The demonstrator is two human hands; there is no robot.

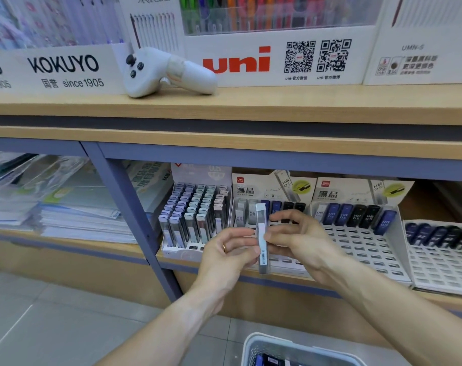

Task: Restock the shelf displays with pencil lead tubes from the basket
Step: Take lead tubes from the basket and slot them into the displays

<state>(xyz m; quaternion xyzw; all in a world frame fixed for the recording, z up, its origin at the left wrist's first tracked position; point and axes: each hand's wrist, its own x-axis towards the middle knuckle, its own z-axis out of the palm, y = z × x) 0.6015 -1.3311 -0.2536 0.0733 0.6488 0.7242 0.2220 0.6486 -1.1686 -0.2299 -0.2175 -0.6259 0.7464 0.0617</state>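
Note:
Both hands hold one grey pencil lead tube (262,233) upright in front of the lower shelf. My left hand (228,253) pinches it from the left, my right hand (298,237) from the right. Behind them stand three white display racks: a left rack (195,220) packed with grey tubes, a middle rack (274,199) partly hidden by my hands, and a right rack (362,233) with blue and black tubes along its back row. The white basket (290,351) sits on the floor at the bottom edge with some tubes inside.
A white handheld controller (166,71) lies on the wooden upper shelf (251,104) before the pen displays. A fourth rack (441,254) stands at the far right. Stacked notebooks (60,215) fill the left bay, behind a blue-grey shelf post (129,215).

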